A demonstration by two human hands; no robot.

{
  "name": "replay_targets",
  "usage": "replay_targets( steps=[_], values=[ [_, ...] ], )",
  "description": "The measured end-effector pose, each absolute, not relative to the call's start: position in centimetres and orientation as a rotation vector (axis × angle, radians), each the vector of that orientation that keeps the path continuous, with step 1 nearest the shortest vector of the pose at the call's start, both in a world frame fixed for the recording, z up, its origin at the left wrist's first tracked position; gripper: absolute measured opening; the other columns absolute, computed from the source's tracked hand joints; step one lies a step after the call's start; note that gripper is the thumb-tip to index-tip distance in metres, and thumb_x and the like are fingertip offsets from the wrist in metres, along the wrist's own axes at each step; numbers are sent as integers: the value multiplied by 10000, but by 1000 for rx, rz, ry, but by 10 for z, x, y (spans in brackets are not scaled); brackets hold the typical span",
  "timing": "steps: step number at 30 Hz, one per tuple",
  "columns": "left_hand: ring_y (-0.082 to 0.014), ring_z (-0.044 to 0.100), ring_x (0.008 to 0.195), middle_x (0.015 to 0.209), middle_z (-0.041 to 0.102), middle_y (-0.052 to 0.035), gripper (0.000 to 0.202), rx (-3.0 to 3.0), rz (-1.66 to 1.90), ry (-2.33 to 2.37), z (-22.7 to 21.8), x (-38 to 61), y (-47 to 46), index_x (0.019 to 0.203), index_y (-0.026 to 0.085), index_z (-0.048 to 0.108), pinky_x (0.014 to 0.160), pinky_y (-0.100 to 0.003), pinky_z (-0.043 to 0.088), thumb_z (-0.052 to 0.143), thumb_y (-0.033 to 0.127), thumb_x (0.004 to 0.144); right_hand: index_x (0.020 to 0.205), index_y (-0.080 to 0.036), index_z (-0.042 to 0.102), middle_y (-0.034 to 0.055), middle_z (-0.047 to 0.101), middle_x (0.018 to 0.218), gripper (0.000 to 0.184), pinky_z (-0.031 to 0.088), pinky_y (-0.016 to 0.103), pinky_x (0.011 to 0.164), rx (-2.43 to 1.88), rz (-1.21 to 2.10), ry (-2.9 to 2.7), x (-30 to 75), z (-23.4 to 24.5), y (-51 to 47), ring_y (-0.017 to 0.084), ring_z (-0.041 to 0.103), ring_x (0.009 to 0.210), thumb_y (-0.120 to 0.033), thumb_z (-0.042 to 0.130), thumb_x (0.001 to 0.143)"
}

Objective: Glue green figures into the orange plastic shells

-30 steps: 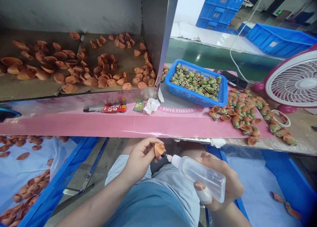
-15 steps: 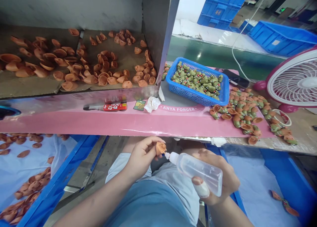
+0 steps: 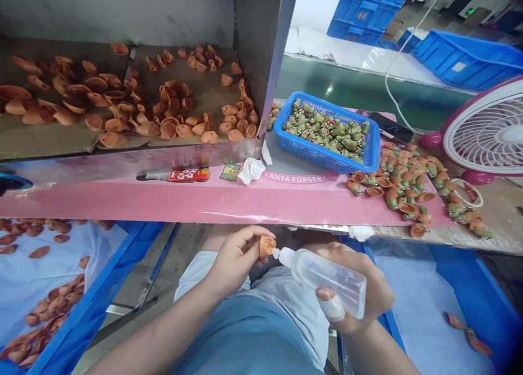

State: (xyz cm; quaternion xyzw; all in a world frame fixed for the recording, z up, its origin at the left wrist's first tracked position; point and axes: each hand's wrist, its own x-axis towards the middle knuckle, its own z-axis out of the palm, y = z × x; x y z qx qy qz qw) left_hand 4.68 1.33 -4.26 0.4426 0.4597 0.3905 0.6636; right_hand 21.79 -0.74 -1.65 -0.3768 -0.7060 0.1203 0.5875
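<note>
Above my lap, my left hand (image 3: 239, 258) pinches a small orange hollow piece (image 3: 267, 246), its open side turned toward the right. My right hand (image 3: 359, 288) is wrapped round a clear squeeze bottle (image 3: 327, 279) that lies nearly level. The bottle's narrow tip (image 3: 277, 253) is at the orange piece's rim; whether it touches inside I cannot tell. Many similar orange pieces (image 3: 169, 127) lie on brown board inside the open metal box in front of me.
A blue basket (image 3: 327, 159) of small green figures stands on the pink mat (image 3: 163, 203). Right of it lie joined orange-and-green pieces (image 3: 404, 184) by a fan (image 3: 490, 129). A red-labelled tube (image 3: 188, 175) and crumpled tissue (image 3: 250, 170) lie ahead. Lined blue crates (image 3: 98, 309) flank my legs.
The orange piece has turned slightly, showing more of its inside. The bottle tip has come up a little against its rim. Both hands keep their hold.
</note>
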Motion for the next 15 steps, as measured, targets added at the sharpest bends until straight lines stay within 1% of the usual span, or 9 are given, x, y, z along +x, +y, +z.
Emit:
replay_targets(
  steps=[7, 15],
  values=[
    [-62, 481, 493, 624, 572, 27, 114, 990, 874, 1040, -40, 48, 14, 806, 150, 592, 461, -162, 406, 499, 135, 741, 913, -79, 570, 39, 547, 648, 304, 423, 299, 433, -902, 243, -1647, 218, -17, -6, 150, 509, 512, -209, 597, 639],
    [-72, 474, 488, 580, 551, 32, 106, 985, 853, 1036, -39, 47, 13, 808, 153, 591, 476, -180, 402, 504, 158, 747, 919, -99, 566, 48, 553, 634, 322, 421, 321, 409, -899, 274, -1629, 219, -22, -8, 166, 510, 492, -195, 605, 615]
  ],
)
